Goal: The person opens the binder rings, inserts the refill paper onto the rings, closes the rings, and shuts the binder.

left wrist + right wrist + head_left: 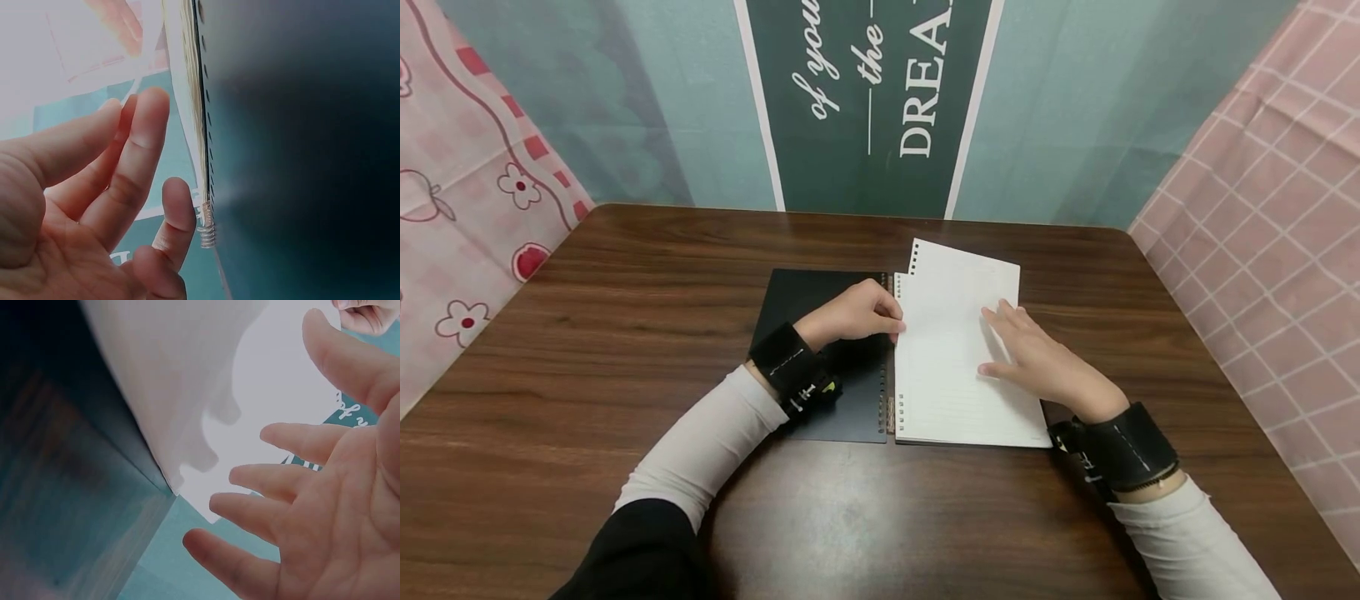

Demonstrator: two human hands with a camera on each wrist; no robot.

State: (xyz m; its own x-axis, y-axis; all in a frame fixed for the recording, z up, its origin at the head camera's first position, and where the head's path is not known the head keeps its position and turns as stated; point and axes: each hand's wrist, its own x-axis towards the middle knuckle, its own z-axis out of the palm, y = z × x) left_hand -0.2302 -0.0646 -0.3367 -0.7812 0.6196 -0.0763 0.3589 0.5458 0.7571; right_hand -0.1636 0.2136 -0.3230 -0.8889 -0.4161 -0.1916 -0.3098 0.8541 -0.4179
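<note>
An open ring-bound notebook with a black cover [820, 296] lies on the table. A loose punched sheet [966, 262] lies over its stack of white pages [973, 429], shifted up so its top sticks out past them. My left hand [853, 312] pinches the sheet's holed left edge between thumb and fingers near the binding; the left wrist view shows the fingertips [153, 103] meeting at a thin white edge. My right hand [1037, 354] is over the right side of the sheet, fingers spread and straight [250, 515]. Whether it touches the paper I cannot tell.
Metal rings [207, 236] run along the notebook's spine. The dark wooden table [587, 333] extends around the notebook. Behind it hangs a teal cloth [1045, 125] with white lettering; pink patterned cloths [1285, 233] border both sides.
</note>
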